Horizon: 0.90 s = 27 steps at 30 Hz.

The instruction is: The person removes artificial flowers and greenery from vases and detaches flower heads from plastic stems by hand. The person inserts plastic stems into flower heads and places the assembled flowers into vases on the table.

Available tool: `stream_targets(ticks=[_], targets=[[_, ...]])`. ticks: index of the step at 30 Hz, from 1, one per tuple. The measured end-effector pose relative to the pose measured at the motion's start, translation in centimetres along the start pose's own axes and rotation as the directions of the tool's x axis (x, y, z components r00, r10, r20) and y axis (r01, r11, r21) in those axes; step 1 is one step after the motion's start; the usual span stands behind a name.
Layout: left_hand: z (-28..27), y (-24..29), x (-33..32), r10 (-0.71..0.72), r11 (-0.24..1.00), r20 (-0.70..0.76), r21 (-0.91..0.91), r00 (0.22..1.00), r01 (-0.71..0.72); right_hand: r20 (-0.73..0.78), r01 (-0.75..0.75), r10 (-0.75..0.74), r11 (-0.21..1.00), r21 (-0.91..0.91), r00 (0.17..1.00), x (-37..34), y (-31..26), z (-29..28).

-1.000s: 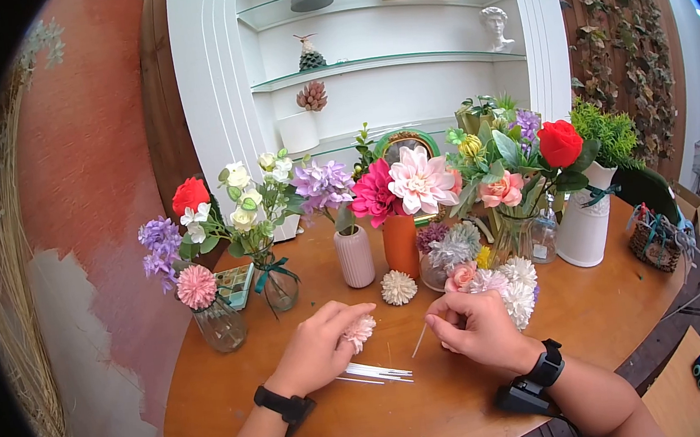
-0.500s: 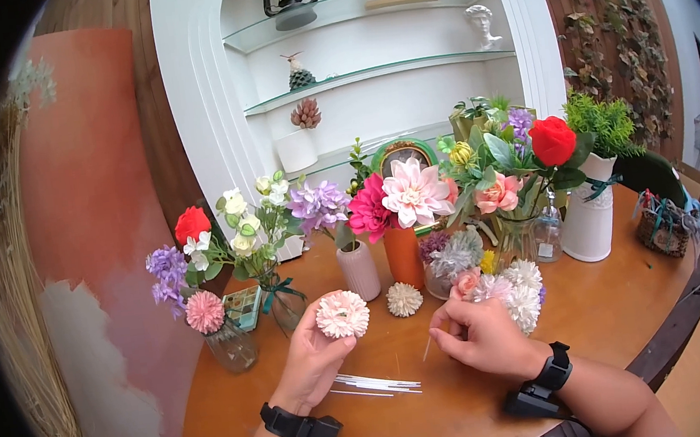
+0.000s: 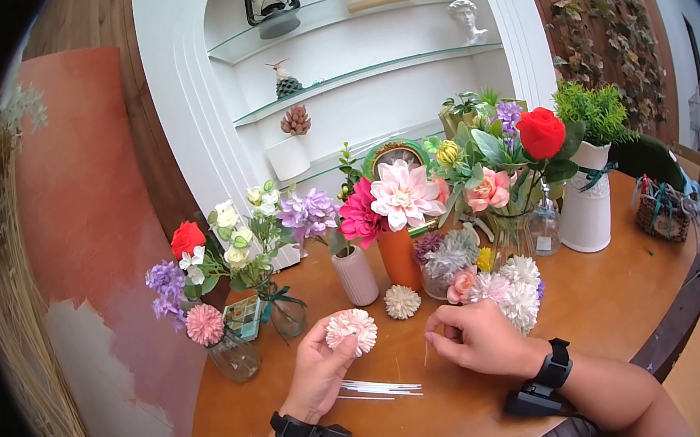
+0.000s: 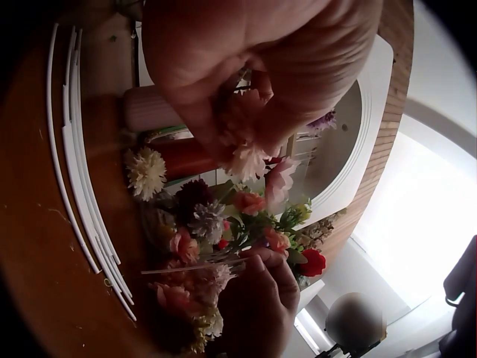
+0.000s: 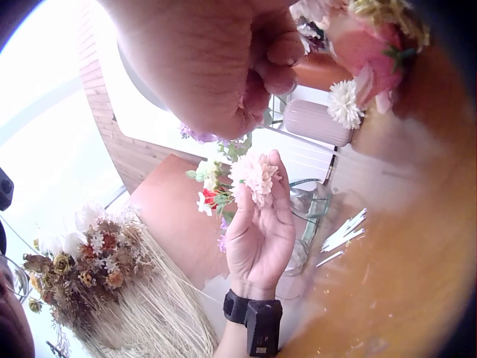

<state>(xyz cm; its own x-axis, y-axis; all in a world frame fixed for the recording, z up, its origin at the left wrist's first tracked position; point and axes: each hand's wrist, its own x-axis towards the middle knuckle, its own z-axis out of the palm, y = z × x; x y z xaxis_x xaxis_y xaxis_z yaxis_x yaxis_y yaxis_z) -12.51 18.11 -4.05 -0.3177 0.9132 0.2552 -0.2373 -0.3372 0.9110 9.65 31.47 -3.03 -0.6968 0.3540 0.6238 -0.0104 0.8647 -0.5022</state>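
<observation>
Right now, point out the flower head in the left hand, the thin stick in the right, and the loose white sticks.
Flower head (image 3: 353, 327): head view, on its pale petals.
Thin stick (image 4: 186, 268): left wrist view, partway along its shaft.
Loose white sticks (image 3: 382, 386): head view, middle of the bunch.

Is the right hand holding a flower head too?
No, the right hand pinches a thin stick, while the left hand holds the pale pink flower head.
</observation>
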Motion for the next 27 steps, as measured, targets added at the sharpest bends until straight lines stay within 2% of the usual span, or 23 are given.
stream_targets(ticks=[3,5,7,9,13,15,18,27], targets=[[-0.17,-0.22,0.04,-0.004,0.999,-0.011,0.042,1.0,0.004,-0.064,-0.059,0.064,0.996,0.073,0.996,0.0,-0.04,0.11],[-0.22,-0.27,0.03,-0.002,0.997,-0.034,0.074,0.999,0.005,-0.097,-0.147,0.192,0.924,0.353,0.977,-0.04,-0.14,0.27],[-0.19,-0.24,-0.03,-0.008,0.995,-0.048,0.097,0.999,0.013,-0.054,-0.177,0.214,0.906,0.385,0.975,-0.11,-0.3,-0.01],[-0.11,-0.15,-0.08,-0.012,0.993,-0.062,0.119,0.998,0.019,-0.05,-0.157,0.22,0.823,0.545,0.974,-0.08,-0.64,-0.1],[0.05,0.05,-0.17,-0.039,0.982,-0.066,0.184,0.997,0.05,-0.056,-0.101,0.155,0.833,0.544,0.986,-0.22,-0.66,-0.17],[-0.02,0.02,-0.14,-0.048,0.978,-0.061,0.2,0.997,0.059,-0.114,0.026,0.041,0.846,0.533,0.993,-0.29,-0.44,0.09],[-0.12,-0.15,-0.06,-0.062,0.977,-0.07,0.2,0.996,0.075,-0.116,0.072,-0.017,0.871,0.486,0.993,-0.42,-0.09,0.13],[0.19,0.07,-0.06,-0.064,0.968,-0.056,0.241,0.996,0.076,-0.062,0.072,-0.049,0.881,0.467,0.997,-0.45,-0.5,-0.08]])
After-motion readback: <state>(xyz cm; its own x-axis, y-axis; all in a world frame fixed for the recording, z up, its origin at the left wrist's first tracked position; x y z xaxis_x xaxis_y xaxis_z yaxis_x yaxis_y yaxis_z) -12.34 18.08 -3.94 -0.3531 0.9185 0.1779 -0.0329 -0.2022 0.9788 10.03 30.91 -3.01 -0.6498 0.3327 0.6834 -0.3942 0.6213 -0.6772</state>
